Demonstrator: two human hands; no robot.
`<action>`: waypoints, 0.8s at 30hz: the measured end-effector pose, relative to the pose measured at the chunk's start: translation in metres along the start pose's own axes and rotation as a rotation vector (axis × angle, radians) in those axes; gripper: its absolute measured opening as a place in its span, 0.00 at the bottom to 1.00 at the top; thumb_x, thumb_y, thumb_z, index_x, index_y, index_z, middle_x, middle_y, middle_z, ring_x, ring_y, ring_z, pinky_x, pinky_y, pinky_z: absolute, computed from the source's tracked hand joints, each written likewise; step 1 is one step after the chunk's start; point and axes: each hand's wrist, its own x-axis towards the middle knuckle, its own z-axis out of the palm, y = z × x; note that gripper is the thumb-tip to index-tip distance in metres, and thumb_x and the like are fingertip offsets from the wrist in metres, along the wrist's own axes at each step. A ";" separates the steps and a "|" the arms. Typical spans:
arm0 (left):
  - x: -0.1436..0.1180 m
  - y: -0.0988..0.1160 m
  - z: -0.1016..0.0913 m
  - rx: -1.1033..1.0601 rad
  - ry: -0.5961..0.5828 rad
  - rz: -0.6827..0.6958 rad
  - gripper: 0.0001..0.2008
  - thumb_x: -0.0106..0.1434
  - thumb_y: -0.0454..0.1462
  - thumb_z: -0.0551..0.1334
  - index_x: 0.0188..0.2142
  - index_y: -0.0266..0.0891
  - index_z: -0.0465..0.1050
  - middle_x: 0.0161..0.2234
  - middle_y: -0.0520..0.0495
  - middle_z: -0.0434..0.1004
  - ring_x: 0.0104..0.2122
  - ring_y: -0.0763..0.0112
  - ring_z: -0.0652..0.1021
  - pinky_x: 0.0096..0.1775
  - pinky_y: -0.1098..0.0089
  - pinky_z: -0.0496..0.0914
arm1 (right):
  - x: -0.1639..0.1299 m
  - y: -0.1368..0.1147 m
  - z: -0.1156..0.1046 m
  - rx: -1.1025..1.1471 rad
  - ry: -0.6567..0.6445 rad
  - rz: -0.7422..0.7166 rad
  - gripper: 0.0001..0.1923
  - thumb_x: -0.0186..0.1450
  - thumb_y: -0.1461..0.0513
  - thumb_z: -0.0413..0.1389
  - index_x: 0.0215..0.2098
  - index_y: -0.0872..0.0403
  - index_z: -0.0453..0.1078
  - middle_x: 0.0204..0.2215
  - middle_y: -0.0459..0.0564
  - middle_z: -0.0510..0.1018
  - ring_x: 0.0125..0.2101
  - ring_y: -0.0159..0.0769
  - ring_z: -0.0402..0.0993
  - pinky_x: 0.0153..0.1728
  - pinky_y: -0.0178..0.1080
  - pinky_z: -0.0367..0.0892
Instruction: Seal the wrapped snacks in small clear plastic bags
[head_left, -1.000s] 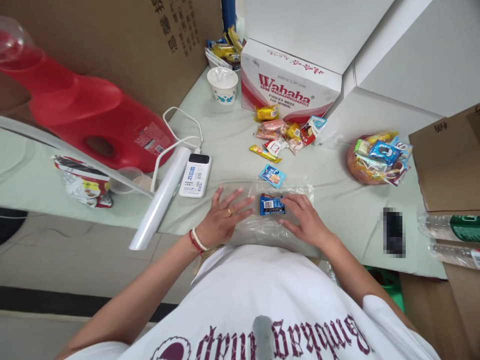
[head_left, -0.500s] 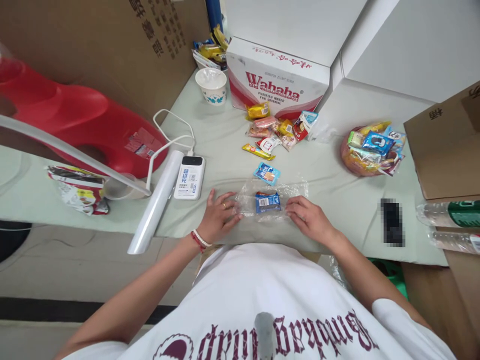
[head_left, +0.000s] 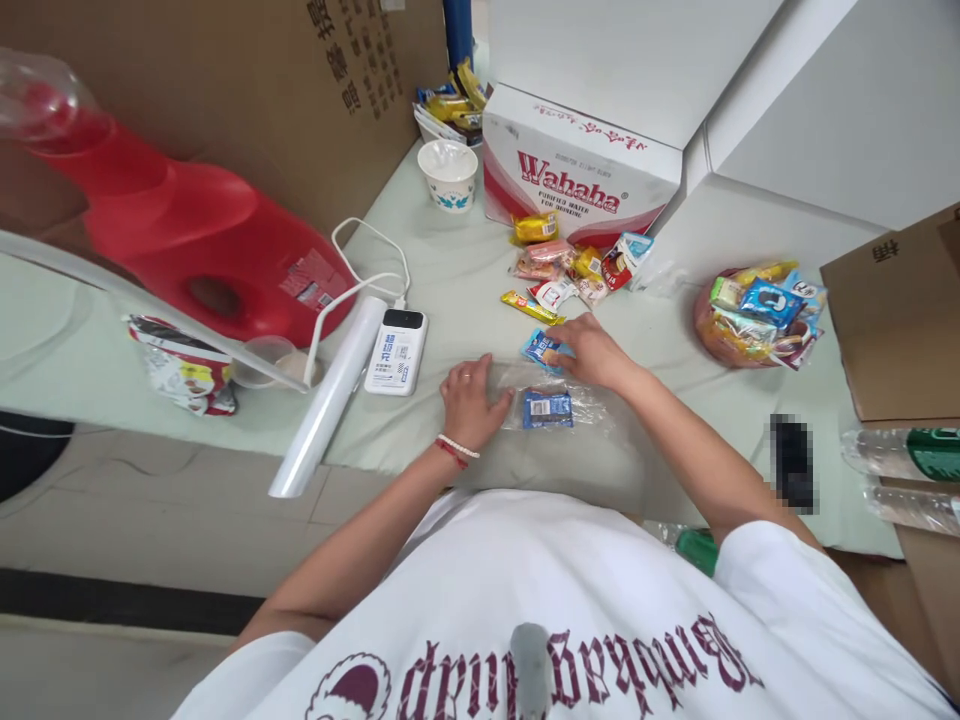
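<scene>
2 hands, 1 power bank, 1 jug

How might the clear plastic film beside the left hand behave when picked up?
The clear plastic film is probably floppy, judging by its wrinkles. It looks thin and see-through, so likely light. Its shiny surface may feel slippery.

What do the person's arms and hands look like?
The white sleeves are short. The left hand has a thin ring, with a white bracelet and a red bracelet at its wrist. The right hand shows no jewellery.
</scene>
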 end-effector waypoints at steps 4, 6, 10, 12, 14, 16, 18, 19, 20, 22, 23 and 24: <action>0.014 0.003 0.003 -0.180 -0.114 0.050 0.48 0.59 0.42 0.69 0.74 0.39 0.50 0.61 0.35 0.75 0.65 0.44 0.68 0.64 0.44 0.59 | 0.042 -0.007 0.010 0.046 -0.183 -0.092 0.22 0.63 0.64 0.64 0.56 0.56 0.77 0.41 0.57 0.82 0.50 0.51 0.69 0.51 0.46 0.63; 0.024 0.003 0.004 -0.284 -0.148 0.094 0.54 0.55 0.42 0.71 0.75 0.39 0.46 0.64 0.35 0.73 0.67 0.44 0.66 0.67 0.42 0.55 | 0.050 -0.007 0.010 0.136 -0.183 -0.206 0.15 0.65 0.66 0.61 0.50 0.54 0.80 0.37 0.54 0.81 0.47 0.47 0.71 0.53 0.45 0.63; 0.046 0.002 0.005 -0.560 -0.276 0.179 0.55 0.49 0.40 0.75 0.73 0.40 0.53 0.62 0.36 0.74 0.60 0.48 0.74 0.63 0.50 0.64 | 0.046 -0.004 0.000 0.372 -0.099 -0.465 0.12 0.70 0.62 0.56 0.48 0.51 0.80 0.41 0.51 0.81 0.47 0.42 0.73 0.56 0.45 0.61; 0.054 -0.001 0.001 -0.669 -0.364 0.152 0.46 0.51 0.40 0.73 0.69 0.39 0.63 0.50 0.42 0.81 0.48 0.56 0.80 0.51 0.59 0.73 | 0.039 -0.001 -0.001 0.411 -0.085 -0.432 0.16 0.70 0.60 0.58 0.55 0.51 0.77 0.40 0.50 0.81 0.45 0.41 0.73 0.54 0.43 0.63; 0.060 -0.005 -0.005 -0.679 -0.396 0.096 0.31 0.55 0.41 0.71 0.59 0.37 0.75 0.34 0.49 0.79 0.35 0.64 0.78 0.41 0.66 0.72 | 0.032 0.006 0.002 0.379 -0.096 -0.345 0.22 0.67 0.59 0.62 0.60 0.52 0.73 0.37 0.49 0.81 0.42 0.41 0.73 0.52 0.43 0.64; 0.063 -0.011 -0.012 -0.636 -0.375 0.074 0.19 0.55 0.41 0.69 0.46 0.37 0.81 0.27 0.53 0.73 0.31 0.69 0.73 0.38 0.68 0.69 | 0.028 0.013 0.009 0.315 -0.116 -0.292 0.18 0.66 0.61 0.63 0.54 0.53 0.76 0.35 0.49 0.81 0.41 0.41 0.73 0.52 0.44 0.63; 0.063 -0.017 -0.018 -0.603 -0.354 0.084 0.13 0.54 0.39 0.69 0.38 0.37 0.82 0.26 0.54 0.70 0.30 0.71 0.71 0.36 0.70 0.66 | 0.026 0.017 0.015 0.277 -0.119 -0.294 0.07 0.67 0.63 0.59 0.43 0.54 0.78 0.35 0.51 0.81 0.41 0.41 0.73 0.52 0.44 0.63; 0.063 -0.020 -0.020 -0.587 -0.352 0.082 0.11 0.53 0.38 0.68 0.37 0.37 0.81 0.26 0.54 0.69 0.29 0.72 0.70 0.35 0.70 0.65 | 0.025 0.018 0.017 0.273 -0.108 -0.305 0.06 0.69 0.64 0.57 0.40 0.54 0.78 0.35 0.52 0.81 0.41 0.41 0.73 0.52 0.44 0.63; 0.062 -0.023 -0.021 -0.563 -0.350 0.069 0.11 0.53 0.37 0.67 0.36 0.37 0.80 0.25 0.55 0.68 0.28 0.72 0.69 0.33 0.70 0.64 | 0.024 0.017 0.017 0.275 -0.087 -0.314 0.08 0.70 0.63 0.56 0.38 0.54 0.78 0.36 0.53 0.80 0.42 0.42 0.73 0.52 0.45 0.63; 0.061 -0.026 -0.020 -0.491 -0.323 0.023 0.11 0.53 0.36 0.65 0.37 0.37 0.79 0.24 0.56 0.66 0.26 0.72 0.67 0.32 0.70 0.63 | 0.019 0.011 0.011 0.273 -0.009 -0.297 0.09 0.71 0.61 0.54 0.41 0.54 0.77 0.40 0.56 0.79 0.45 0.44 0.72 0.53 0.46 0.65; 0.059 -0.027 -0.019 -0.453 -0.303 0.004 0.11 0.54 0.36 0.64 0.37 0.38 0.79 0.24 0.56 0.66 0.26 0.72 0.68 0.32 0.70 0.63 | 0.013 0.006 0.006 0.266 0.035 -0.274 0.10 0.72 0.59 0.54 0.43 0.54 0.76 0.43 0.57 0.79 0.47 0.46 0.72 0.53 0.46 0.65; 0.058 -0.027 -0.018 -0.417 -0.276 -0.006 0.12 0.55 0.37 0.63 0.39 0.38 0.79 0.26 0.55 0.68 0.27 0.71 0.69 0.34 0.69 0.65 | 0.006 0.001 0.000 0.258 0.071 -0.245 0.12 0.73 0.56 0.54 0.45 0.54 0.76 0.44 0.59 0.78 0.48 0.47 0.72 0.53 0.47 0.66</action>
